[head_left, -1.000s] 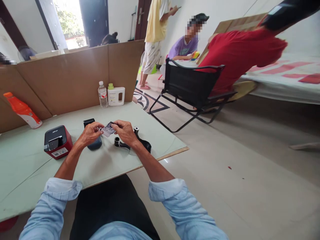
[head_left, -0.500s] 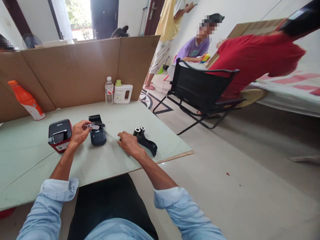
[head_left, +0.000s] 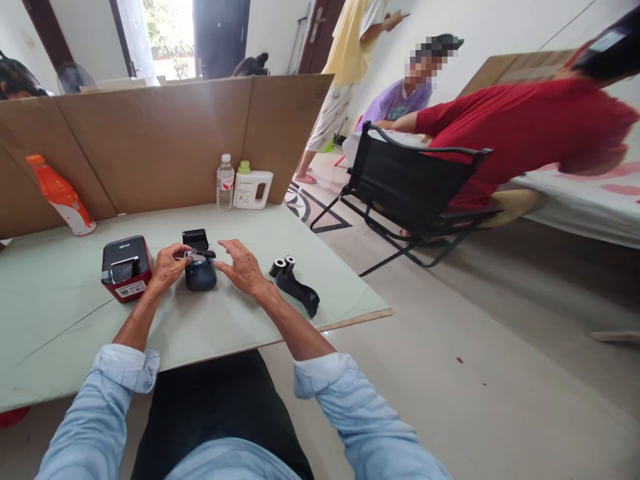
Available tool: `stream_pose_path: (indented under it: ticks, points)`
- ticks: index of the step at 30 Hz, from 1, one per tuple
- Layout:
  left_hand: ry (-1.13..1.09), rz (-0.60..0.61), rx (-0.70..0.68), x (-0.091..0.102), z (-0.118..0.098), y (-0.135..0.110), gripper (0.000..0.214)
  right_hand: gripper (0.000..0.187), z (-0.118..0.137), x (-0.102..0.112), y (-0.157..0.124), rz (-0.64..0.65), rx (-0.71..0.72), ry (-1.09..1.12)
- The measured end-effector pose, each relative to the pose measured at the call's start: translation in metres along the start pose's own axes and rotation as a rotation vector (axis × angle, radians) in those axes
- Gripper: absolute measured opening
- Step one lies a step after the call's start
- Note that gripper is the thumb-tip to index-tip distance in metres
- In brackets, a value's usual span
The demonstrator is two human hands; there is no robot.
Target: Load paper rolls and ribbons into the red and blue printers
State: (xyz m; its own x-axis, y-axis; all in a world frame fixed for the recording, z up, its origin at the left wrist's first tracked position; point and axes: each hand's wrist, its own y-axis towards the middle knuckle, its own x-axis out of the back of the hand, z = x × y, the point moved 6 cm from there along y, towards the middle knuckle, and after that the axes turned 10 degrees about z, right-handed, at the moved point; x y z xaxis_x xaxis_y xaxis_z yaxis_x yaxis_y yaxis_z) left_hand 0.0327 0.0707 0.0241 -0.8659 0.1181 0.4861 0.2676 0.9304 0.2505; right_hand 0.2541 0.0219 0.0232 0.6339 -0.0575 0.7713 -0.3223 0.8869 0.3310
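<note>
Greenish tabletop (head_left: 200, 327) below, left hand (head_left: 169, 268) in a pinch on a pale piece (head_left: 193, 255), right hand (head_left: 243, 268) loosely spread.

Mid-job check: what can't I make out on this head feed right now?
Head view: the small pale piece in the left hand is partly hidden by that hand, too small to identify.
Head view: the inside of the open dark-blue device is partly hidden by the piece.
Head view: the white jug's fine print is too small to read.
Head view: the red object is cut off by the left edge.
</note>
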Motion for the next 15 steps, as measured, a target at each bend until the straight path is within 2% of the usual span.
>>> stream_pose_path:
  ticks: [3,6,11,15]
  points:
    - [0.028,0.012,0.004,-0.001,0.003,0.001,0.026,0.041,0.006,-0.013,0.022,-0.031,0.108,0.112]
    - [0.042,0.027,0.000,-0.004,0.007,0.000,0.026,0.024,0.007,-0.025,0.036,-0.027,0.133,0.156]
    - [0.012,0.053,-0.002,-0.011,0.011,0.002,0.026,0.021,0.004,-0.032,0.046,0.001,0.090,0.215]
    - [0.007,0.030,0.018,-0.010,0.014,0.005,0.025,0.021,0.003,-0.022,0.039,0.016,0.015,0.235]
